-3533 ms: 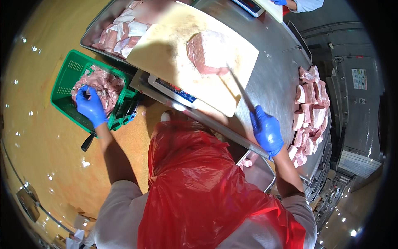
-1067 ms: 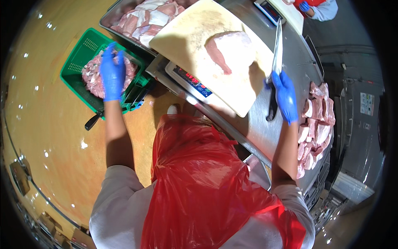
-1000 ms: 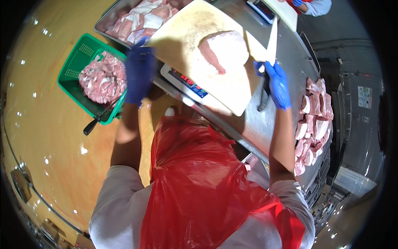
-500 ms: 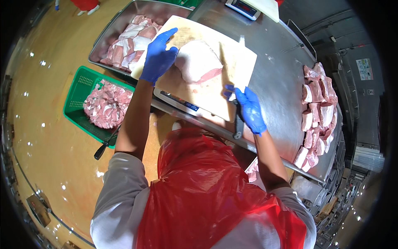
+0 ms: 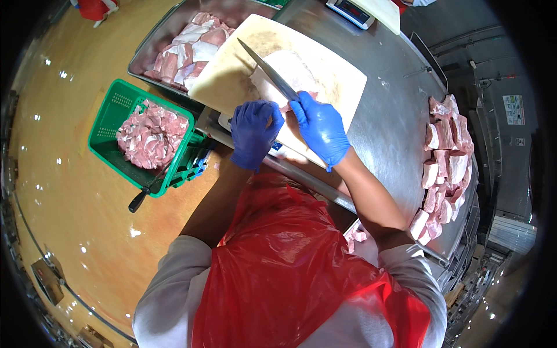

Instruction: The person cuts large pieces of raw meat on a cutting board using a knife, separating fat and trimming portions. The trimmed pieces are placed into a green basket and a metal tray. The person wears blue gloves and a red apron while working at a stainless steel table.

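Note:
My right hand [image 5: 321, 129] is closed around the handle of a long knife [image 5: 278, 81]. Its blade points up and to the left, over a pale, fat-covered slab of raw meat [image 5: 296, 65]. The slab lies on a cream cutting board [image 5: 343, 75], partly hidden by the blade and my hands. My left hand [image 5: 255, 130] is curled shut at the board's near edge, just left of the right hand; whether its fingers hold anything is hidden. Both hands wear blue gloves.
A metal tub [image 5: 145, 64] of large meat pieces stands left of the board. Below it, a green basket [image 5: 104, 130] holds trimmings, with a black-handled tool [image 5: 138, 201] at its rim. Meat blocks [image 5: 444, 165] line the steel table's [image 5: 389, 133] right side. A scale [image 5: 351, 13] sits at the far side.
My right hand has moved left from the board's right edge and now grips the knife. My left hand has come down from the board's left side and gone from spread to curled.

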{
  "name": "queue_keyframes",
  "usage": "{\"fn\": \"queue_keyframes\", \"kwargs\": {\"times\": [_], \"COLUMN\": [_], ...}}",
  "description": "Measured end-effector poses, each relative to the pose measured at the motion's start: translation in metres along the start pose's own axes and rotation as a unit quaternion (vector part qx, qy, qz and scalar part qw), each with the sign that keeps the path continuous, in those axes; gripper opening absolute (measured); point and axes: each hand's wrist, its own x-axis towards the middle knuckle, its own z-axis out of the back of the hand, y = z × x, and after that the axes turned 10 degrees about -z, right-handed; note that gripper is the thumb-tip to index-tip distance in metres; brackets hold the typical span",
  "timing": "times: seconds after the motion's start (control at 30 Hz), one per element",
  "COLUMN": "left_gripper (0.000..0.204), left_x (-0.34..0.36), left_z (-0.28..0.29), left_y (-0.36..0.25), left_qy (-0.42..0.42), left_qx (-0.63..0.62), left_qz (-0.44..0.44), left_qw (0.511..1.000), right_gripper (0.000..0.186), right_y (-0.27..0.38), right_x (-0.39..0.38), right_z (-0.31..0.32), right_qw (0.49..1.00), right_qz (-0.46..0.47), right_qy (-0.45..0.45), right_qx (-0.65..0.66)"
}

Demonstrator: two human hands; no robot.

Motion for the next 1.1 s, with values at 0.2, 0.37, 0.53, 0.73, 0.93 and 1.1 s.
{"fn": "queue_keyframes", "kwargs": {"times": [0.2,0.37,0.53,0.73,0.93,1.1], "left_gripper": [0.017,0.017,0.023,0.012,0.01,0.01], "left_x": [-0.012,-0.028,-0.004,-0.016,-0.021,-0.024], "left_z": [0.019,0.045,0.025,0.002,-0.001,0.012], "left_y": [0.009,0.008,-0.026,-0.007,-0.005,0.005], "left_qy": [-0.078,-0.082,-0.036,0.019,-0.004,-0.033], "left_qx": [0.024,-0.049,-0.07,-0.015,-0.026,-0.016], "left_qz": [0.032,0.162,0.104,0.066,0.07,0.077], "left_qw": [0.996,0.982,0.991,0.998,0.997,0.996], "right_gripper": [0.021,0.016,0.012,0.015,0.015,0.017], "right_y": [-0.024,-0.099,-0.077,-0.007,-0.005,-0.057], "right_x": [-0.026,-0.071,-0.06,-0.022,-0.01,-0.042], "right_z": [0.009,0.07,0.082,0.025,-0.013,0.039], "right_qw": [0.985,0.945,0.975,0.983,0.973,0.938], "right_qz": [0.033,0.012,0.055,0.065,0.048,0.037], "right_qy": [0.066,0.136,0.028,-0.01,0.044,0.134], "right_qx": [-0.159,-0.298,-0.212,-0.169,-0.22,-0.318]}}
